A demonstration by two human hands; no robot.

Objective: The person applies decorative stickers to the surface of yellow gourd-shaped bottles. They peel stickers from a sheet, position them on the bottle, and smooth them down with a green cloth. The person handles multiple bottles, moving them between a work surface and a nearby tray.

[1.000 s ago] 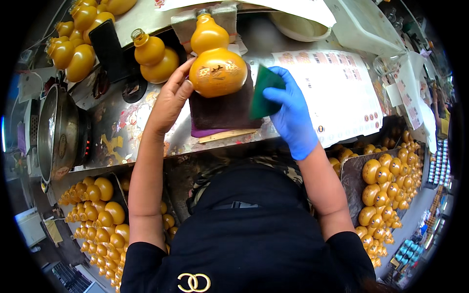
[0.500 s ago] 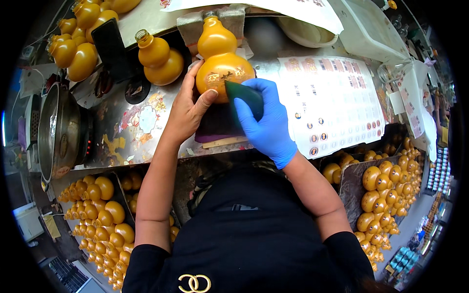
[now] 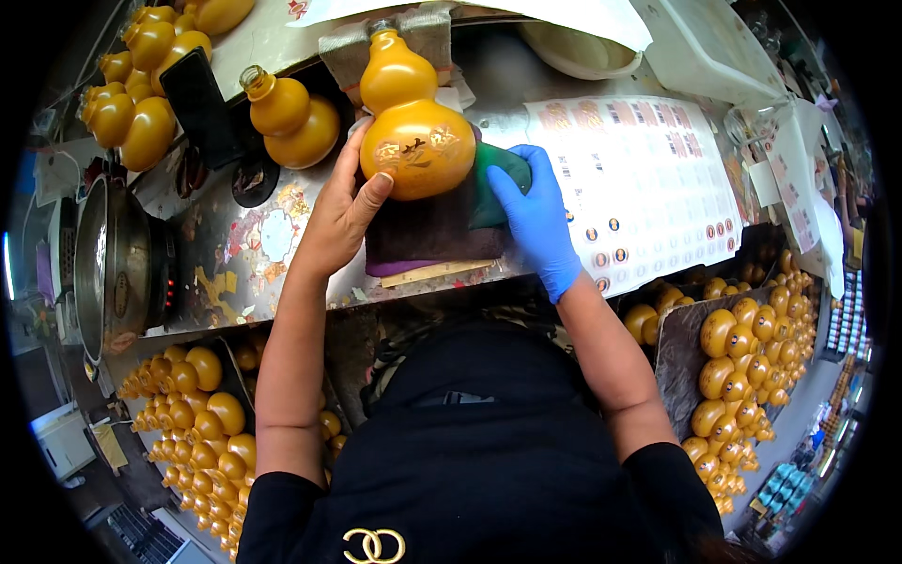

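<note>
A metal-topped workbench (image 3: 235,254) runs across the scene, cluttered on every side. To the far left lies a heap of yellow gourd bottles (image 3: 141,85), with a black phone (image 3: 199,108) leaning beside it and a smaller gourd bottle (image 3: 287,117) just right of that. A sheet of round stickers (image 3: 648,179) covers the bench to the right, and a white bowl (image 3: 578,47) stands at the far edge. At the left sits a steel pot (image 3: 103,268). Trays of gourds (image 3: 193,414) fill the near left, and more gourds (image 3: 742,376) the near right.

The large gourd bottle (image 3: 413,122) stands over a dark cloth (image 3: 432,230) in the middle of the bench. The bare left hand (image 3: 343,211) cups its left side, thumb pressed on the belly, fingers behind. The gloved right hand (image 3: 536,216) is closed on a green sponge (image 3: 493,179) pushed against the bottle's right side.

Compared with half a second ago, the sponge has slid from the front of the belly round to its right flank, uncovering the gold mark on the front.
</note>
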